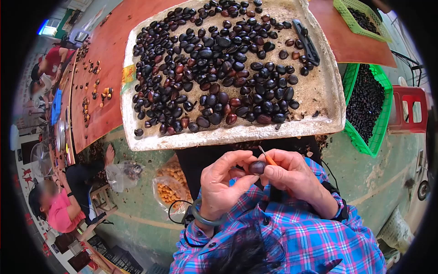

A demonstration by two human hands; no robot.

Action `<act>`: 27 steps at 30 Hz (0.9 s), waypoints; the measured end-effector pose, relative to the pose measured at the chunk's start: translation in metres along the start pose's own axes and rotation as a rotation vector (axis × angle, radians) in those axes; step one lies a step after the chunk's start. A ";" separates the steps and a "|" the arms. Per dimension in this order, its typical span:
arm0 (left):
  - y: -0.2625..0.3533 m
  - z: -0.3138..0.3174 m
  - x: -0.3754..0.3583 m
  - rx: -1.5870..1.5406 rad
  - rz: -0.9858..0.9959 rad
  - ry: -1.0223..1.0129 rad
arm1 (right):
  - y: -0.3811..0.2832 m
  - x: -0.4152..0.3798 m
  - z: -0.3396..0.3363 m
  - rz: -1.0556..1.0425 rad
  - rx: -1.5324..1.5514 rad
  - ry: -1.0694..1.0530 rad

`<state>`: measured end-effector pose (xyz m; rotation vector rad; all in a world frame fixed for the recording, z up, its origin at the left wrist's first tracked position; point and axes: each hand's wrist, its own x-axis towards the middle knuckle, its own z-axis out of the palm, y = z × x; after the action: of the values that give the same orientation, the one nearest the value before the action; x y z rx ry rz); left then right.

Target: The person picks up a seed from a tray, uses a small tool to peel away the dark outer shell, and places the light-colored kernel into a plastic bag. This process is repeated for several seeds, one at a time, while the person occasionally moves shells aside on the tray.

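Observation:
Between the thumb and fingers of my left hand (224, 181) is a glossy dark brown seed (257, 167), held in front of my chest. My right hand (295, 174) closes around a small tool with an orange handle (270, 160) and a thin metal tip that points up and away. The right thumb is close beside the seed; whether it touches cannot be made out. Just beyond both hands, a white foam tray (242, 139) holds many similar dark seeds (210, 59). A black utility knife (306, 43) lies at the tray's right side.
A green basket (385, 107) of small dark pieces stands to the right, near a red stool (410, 109). Upper right is a yellow-green basket (365, 32). Bags of orange-yellow pieces (169, 192) sit on the floor at left. A person in pink (64, 210) sits farther left.

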<state>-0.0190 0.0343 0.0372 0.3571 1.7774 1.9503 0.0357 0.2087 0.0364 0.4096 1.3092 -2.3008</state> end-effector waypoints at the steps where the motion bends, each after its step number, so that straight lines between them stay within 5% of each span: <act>1: -0.001 -0.002 0.001 -0.003 0.001 -0.004 | 0.000 0.000 0.000 -0.002 -0.002 0.004; 27: -0.003 0.014 0.029 -0.129 0.007 -0.102 | -0.012 0.005 -0.014 -0.132 0.112 0.090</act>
<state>-0.0366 0.0615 0.0324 0.4112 1.5793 2.0024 0.0260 0.2248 0.0358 0.4816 1.2880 -2.5000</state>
